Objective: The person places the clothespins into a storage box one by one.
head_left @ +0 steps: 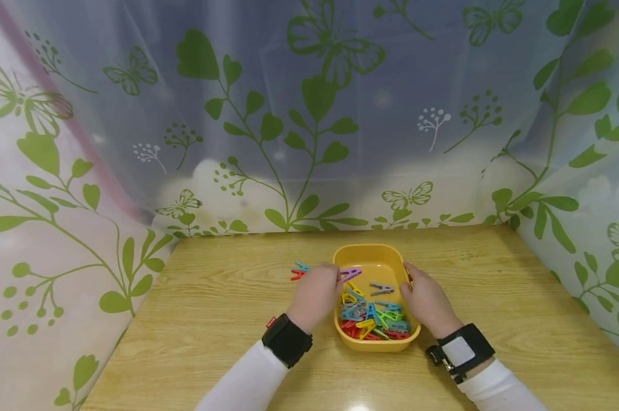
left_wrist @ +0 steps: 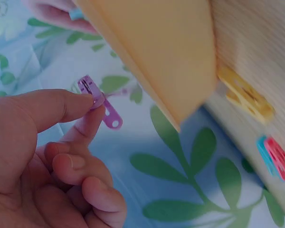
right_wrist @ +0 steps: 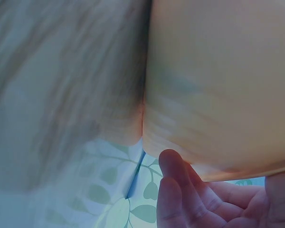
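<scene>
My left hand (head_left: 316, 295) pinches a purple clothespin (left_wrist: 113, 117) between thumb and index finger, over the left rim of a yellow plastic basket (head_left: 371, 346). The other fingers of that hand are curled in. On the basket's right side, my right hand (head_left: 433, 301) grips the rim, thumb at the top edge and fingers against the outer wall (right_wrist: 218, 104). Inside lie many clothespins in red, yellow, blue, green and grey, heaped toward the near end. One grey clothespin (head_left: 382, 289) lies apart from the heap.
On the table left of the basket are a red clothespin (head_left: 297, 275), a blue clothespin (head_left: 302, 266) and a yellow clothespin (left_wrist: 247, 98), the last hidden from the head view. A leaf-patterned curtain (head_left: 268, 171) borders the wooden table (head_left: 212, 297) at the back and sides.
</scene>
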`<control>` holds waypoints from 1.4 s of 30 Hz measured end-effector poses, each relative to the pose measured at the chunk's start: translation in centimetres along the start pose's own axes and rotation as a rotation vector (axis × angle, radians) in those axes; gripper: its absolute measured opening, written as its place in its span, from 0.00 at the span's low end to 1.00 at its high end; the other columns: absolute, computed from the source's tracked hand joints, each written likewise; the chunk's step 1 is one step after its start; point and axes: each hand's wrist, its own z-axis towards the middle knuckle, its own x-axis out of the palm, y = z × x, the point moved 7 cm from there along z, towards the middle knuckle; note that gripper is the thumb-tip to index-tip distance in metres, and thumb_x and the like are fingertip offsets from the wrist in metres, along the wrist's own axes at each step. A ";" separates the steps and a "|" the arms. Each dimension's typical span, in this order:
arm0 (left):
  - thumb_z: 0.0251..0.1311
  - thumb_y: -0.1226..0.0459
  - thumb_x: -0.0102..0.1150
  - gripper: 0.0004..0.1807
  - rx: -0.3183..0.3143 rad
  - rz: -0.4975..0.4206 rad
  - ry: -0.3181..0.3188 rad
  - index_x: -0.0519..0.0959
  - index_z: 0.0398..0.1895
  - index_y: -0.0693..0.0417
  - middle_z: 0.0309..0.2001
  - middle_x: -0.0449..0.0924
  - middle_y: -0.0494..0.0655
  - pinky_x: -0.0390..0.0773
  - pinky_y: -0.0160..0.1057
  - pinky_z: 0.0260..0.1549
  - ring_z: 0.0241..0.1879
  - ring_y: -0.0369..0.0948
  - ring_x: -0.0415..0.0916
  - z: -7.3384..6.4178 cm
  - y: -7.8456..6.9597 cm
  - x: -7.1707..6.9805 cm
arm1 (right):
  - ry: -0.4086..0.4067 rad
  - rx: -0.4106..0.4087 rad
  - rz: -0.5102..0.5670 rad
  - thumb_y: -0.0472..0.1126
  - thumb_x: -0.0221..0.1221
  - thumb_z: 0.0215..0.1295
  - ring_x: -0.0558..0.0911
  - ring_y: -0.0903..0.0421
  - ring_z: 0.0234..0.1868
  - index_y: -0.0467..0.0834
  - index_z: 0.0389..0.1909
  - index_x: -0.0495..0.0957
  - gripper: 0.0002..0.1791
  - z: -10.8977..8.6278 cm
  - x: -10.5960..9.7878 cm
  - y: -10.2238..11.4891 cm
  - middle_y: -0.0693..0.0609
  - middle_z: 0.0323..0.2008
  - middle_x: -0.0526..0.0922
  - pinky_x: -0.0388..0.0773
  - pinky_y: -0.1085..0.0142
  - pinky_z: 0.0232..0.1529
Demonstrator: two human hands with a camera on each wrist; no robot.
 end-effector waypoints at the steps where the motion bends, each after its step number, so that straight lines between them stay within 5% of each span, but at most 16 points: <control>1: 0.66 0.61 0.68 0.09 0.010 0.005 0.014 0.81 0.28 0.53 0.26 0.78 0.43 0.71 0.34 0.23 0.24 0.37 0.73 0.0 -0.5 0.2 | 0.001 0.002 -0.001 0.39 0.49 0.78 0.80 0.46 0.44 0.30 0.77 0.57 0.32 0.0 0.0 0.0 0.27 0.66 0.73 0.73 0.64 0.29; 8: 0.68 0.60 0.66 0.09 0.080 0.035 0.066 0.81 0.29 0.51 0.26 0.78 0.40 0.69 0.32 0.21 0.23 0.35 0.72 -0.3 -2.6 1.2 | 0.018 0.018 0.001 0.39 0.49 0.78 0.79 0.44 0.48 0.31 0.78 0.56 0.32 0.1 0.2 -0.2 0.28 0.67 0.72 0.74 0.64 0.31; 16: 0.68 0.62 0.65 0.09 0.145 0.074 0.076 0.83 0.29 0.51 0.25 0.77 0.39 0.69 0.31 0.20 0.22 0.33 0.71 -0.7 -3.3 2.0 | 0.010 0.012 0.011 0.39 0.49 0.78 0.80 0.46 0.44 0.31 0.77 0.57 0.32 0.1 0.1 -0.1 0.28 0.67 0.72 0.72 0.65 0.26; 32: 0.67 0.62 0.67 0.03 0.134 -0.006 0.144 0.86 0.34 0.49 0.31 0.82 0.39 0.74 0.29 0.28 0.27 0.32 0.74 -0.4 -2.5 2.9 | 0.003 0.005 0.004 0.39 0.49 0.78 0.80 0.46 0.44 0.30 0.77 0.57 0.32 0.0 0.0 -0.1 0.27 0.66 0.73 0.74 0.64 0.29; 42: 0.69 0.62 0.65 0.04 0.072 -0.042 0.099 0.85 0.40 0.52 0.36 0.84 0.44 0.77 0.33 0.31 0.33 0.37 0.80 0.1 -0.7 2.3 | 0.003 -0.001 0.004 0.39 0.50 0.78 0.80 0.46 0.44 0.30 0.77 0.58 0.32 -0.1 0.0 -0.1 0.28 0.65 0.74 0.72 0.64 0.29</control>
